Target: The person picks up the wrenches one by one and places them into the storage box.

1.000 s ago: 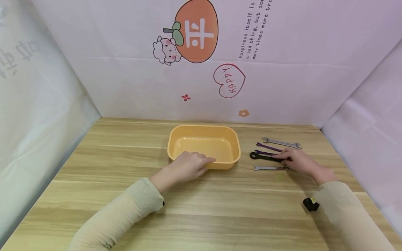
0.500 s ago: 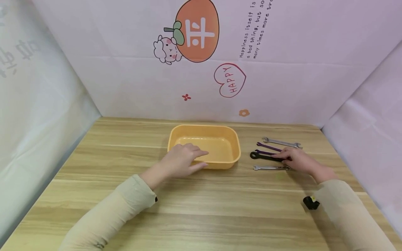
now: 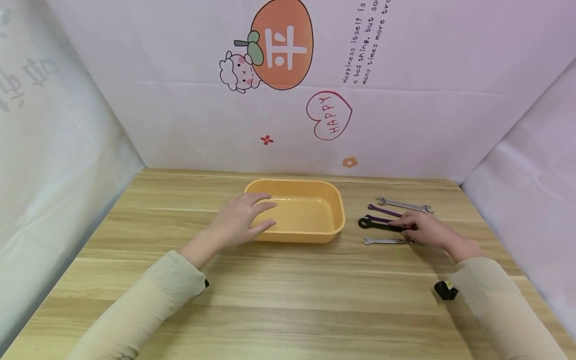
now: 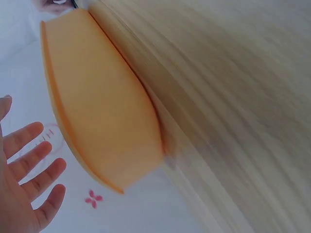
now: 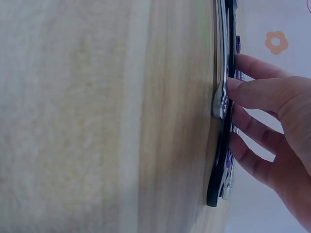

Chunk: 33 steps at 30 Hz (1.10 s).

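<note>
My left hand [image 3: 234, 220], fingers spread and slightly bent, hovers over the left end of a yellow plastic basin [image 3: 315, 238]. In the left wrist view its fingers are apart from the basin's rim [image 4: 63, 116]. At the right, my right hand [image 3: 429, 231] pinches the shaft of a black ratchet wrench [image 3: 380, 226] lying on the table, its ring end toward the basin. Two purple wrenches [image 3: 387, 212] lie just behind it, partly hidden by the hand. A silver combination wrench [image 3: 384, 241] lies in front; a silver open-ended wrench [image 3: 405, 205] lies farthest back.
The wood-grain table [image 3: 288, 300] ends at a printed white backdrop [image 3: 189, 125], with white cloth walls on both sides. A small black device [image 3: 445, 291] sits at the right sleeve. The basin stands left of the wrenches.
My left hand has moved left along the basin from its front rim to its left end, its fingers spreading. The right hand stays at the black wrench.
</note>
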Tool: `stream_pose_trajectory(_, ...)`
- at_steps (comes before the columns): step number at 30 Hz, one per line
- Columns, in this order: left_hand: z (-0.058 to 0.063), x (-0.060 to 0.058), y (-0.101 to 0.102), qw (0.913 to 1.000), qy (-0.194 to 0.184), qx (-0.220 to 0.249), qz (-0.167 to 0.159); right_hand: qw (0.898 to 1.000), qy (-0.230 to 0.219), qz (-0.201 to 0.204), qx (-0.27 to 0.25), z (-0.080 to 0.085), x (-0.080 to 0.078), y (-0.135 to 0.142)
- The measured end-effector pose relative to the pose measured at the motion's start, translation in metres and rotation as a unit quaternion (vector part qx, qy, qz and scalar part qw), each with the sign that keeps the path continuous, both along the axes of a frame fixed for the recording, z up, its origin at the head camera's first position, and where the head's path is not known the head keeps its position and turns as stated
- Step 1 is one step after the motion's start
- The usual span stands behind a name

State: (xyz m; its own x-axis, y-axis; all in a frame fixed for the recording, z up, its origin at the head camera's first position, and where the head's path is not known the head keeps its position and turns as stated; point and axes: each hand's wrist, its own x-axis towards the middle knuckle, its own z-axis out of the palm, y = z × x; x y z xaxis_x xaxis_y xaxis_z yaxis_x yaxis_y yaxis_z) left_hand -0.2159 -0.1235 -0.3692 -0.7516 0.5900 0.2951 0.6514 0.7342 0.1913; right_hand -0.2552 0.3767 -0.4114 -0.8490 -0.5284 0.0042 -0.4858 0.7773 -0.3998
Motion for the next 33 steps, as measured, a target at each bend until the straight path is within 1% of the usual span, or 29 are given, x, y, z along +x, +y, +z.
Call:
stream_pose_trajectory(4,-0.002,-0.004,-0.012,0.9995,-0.012,0.0,0.029,1.0,0.002,-0.001,0.002,0.002,0.001,-0.002)
stream_pose_trajectory(9,-0.003,-0.007,-0.023,0.9972,-0.026,-0.02,0.068,1.0,0.005,0.002,0.005,0.003,0.001,-0.002)
stream_pose_trajectory(13,-0.006,-0.01,-0.029,0.9952,-0.031,-0.035,0.086,1.0,0.007,0.004,0.005,0.002,0.001,-0.002)
stream_pose_trajectory(16,-0.009,-0.012,-0.032,0.9938,-0.042,-0.036,0.097,1.0,0.008,0.004,0.006,0.002,0.002,-0.003)
stream_pose_trajectory(20,-0.013,-0.013,-0.036,0.9921,-0.06,-0.035,0.105,1.0,0.018,0.01,0.011,0.0,0.003,-0.003)
stream_pose_trajectory(25,-0.019,-0.014,-0.039,0.9907,-0.075,-0.046,0.104,0.999,0.044,0.021,0.018,-0.001,0.005,-0.003)
stream_pose_trajectory(29,-0.02,-0.013,-0.039,0.9899,-0.085,-0.05,0.102,0.998,0.055,0.025,0.023,-0.001,0.006,-0.003)
stream_pose_trajectory(33,-0.02,-0.013,-0.04,0.9877,-0.103,-0.053,0.105,0.997,0.062,0.028,0.026,-0.001,0.006,-0.004)
